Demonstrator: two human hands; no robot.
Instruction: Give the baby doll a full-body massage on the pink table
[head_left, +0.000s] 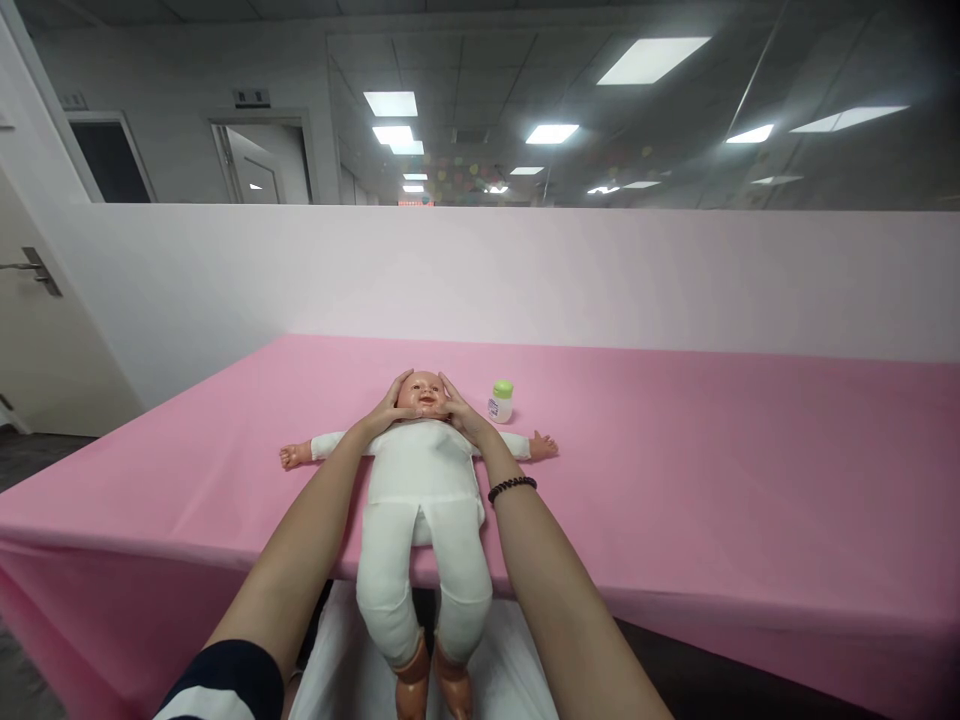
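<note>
A doll (424,470) in white clothes lies on its back on the pink cloth (712,470), with its head at the far end and its arms spread out left and right. The left hand (391,402) is on the left side of the doll's face and the right hand (461,408) is on the right side; both are open and a bit curved, with their thumbs down by its chin. The doll's legs hang over the near edge, so a pull toward the person could make it slide off. The cloth could slide too, if it is loose, and take the doll with it. A small jar (500,402) with a green lid stands just right of the right hand, so a quick swing of that elbow or wrist could knock it over. The dark bracelet (512,487) on the right wrist is near the doll's sleeve and could snag on it. The pink cloth is wide and mostly smooth, and it hangs down at the near side. Behind it is a plain white wall (600,275), with big glass (562,170) on top and bright lights (652,60) showing in it. At the far left is a pale door (60,350) with a metal handle (41,270).
</note>
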